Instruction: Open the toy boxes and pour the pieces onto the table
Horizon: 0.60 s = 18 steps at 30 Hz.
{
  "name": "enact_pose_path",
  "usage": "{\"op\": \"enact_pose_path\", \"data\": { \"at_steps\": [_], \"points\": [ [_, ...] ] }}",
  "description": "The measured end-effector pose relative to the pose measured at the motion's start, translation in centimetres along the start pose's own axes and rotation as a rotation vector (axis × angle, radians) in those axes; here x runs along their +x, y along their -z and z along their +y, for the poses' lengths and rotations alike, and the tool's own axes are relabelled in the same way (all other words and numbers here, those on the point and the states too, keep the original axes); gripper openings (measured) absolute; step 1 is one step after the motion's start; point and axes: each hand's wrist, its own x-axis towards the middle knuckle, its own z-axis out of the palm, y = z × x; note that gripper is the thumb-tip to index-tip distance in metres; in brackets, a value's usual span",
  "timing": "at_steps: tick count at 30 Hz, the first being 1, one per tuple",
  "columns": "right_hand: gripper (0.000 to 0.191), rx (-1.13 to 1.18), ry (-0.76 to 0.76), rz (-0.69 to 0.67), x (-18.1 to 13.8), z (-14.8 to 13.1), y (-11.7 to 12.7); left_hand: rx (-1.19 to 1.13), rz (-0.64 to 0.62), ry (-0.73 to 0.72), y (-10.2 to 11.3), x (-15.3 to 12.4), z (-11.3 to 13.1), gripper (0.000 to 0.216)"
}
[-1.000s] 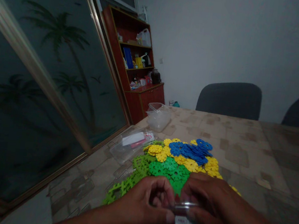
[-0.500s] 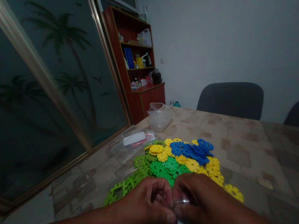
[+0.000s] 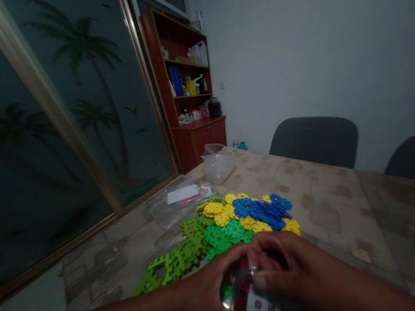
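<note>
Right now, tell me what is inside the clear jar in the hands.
Through the clear jar red pieces and a green one show. The left hand, right hand and the label cover the rest.

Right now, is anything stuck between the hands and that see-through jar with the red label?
No, nothing visible is in between. The left hand wraps the clear jar from the side, and the right hand sits right on its top. The pile of flower-shaped pieces lies on the table behind the hands, not between them and the jar.
</note>
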Motion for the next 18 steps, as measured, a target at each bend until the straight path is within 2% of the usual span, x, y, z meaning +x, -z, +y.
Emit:
{"op": "enact_pose_path", "data": {
  "at_steps": [3,6,8,11,16,18],
  "points": [
    [0.013,-0.11,-0.018,-0.02,0.0,-0.3,0.8,-0.094,-0.055,0.023,0.0,0.0,-0.4,0.091],
    [0.017,-0.058,0.019,-0.069,0.2,-0.3,1.4,-0.145,-0.171,0.012,0.7,-0.4,-0.9,0.105],
    [0.022,0.033,0.029,-0.085,0.4,0.0,1.7,-0.082,-0.19,-0.041,1.1,-0.8,-1.0,0.124],
    [0.023,0.055,0.028,-0.068,0.9,0.4,1.7,0.078,-0.134,-0.078,1.4,-1.1,-1.0,0.135],
    [0.013,-0.025,0.009,-0.017,2.1,0.5,1.1,0.285,-0.017,-0.147,1.1,-1.0,-1.3,0.137],
    [0.011,-0.016,-0.018,-0.05,2.3,0.2,1.3,0.364,-0.005,-0.186,1.1,-0.9,-1.5,0.135]
  ]
}}
